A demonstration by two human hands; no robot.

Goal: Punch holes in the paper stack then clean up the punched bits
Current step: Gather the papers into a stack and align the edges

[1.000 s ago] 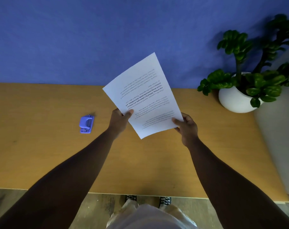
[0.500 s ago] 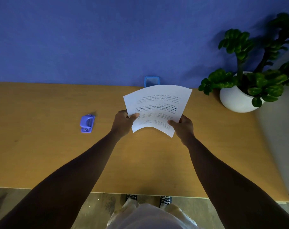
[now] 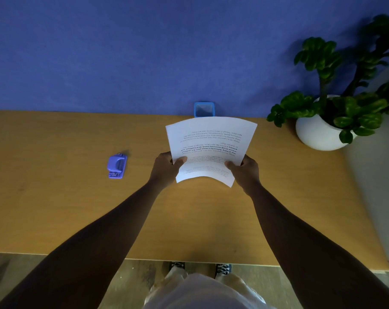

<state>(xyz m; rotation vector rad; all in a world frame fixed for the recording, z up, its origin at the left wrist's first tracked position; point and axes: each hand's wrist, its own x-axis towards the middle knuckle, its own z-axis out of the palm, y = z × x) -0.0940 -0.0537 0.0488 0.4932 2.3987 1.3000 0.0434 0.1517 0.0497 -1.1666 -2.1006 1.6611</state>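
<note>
A white paper stack (image 3: 210,143) with printed text hangs above the wooden table (image 3: 55,197), bowed between both hands. My left hand (image 3: 166,167) grips its left edge, thumb on top. At the stack's right edge my right hand (image 3: 244,169) holds it the same way. A small purple hole punch (image 3: 117,166) lies on the table well to the left of my left hand, untouched.
A small blue square container (image 3: 204,109) stands at the table's back edge against the blue wall, just behind the paper. A potted green plant in a white pot (image 3: 318,134) sits at the back right corner. The table's right edge runs close past the pot.
The paper has come down from upright and tilted left to nearly level and square between my hands, uncovering the blue container. Both hands shifted slightly right.
</note>
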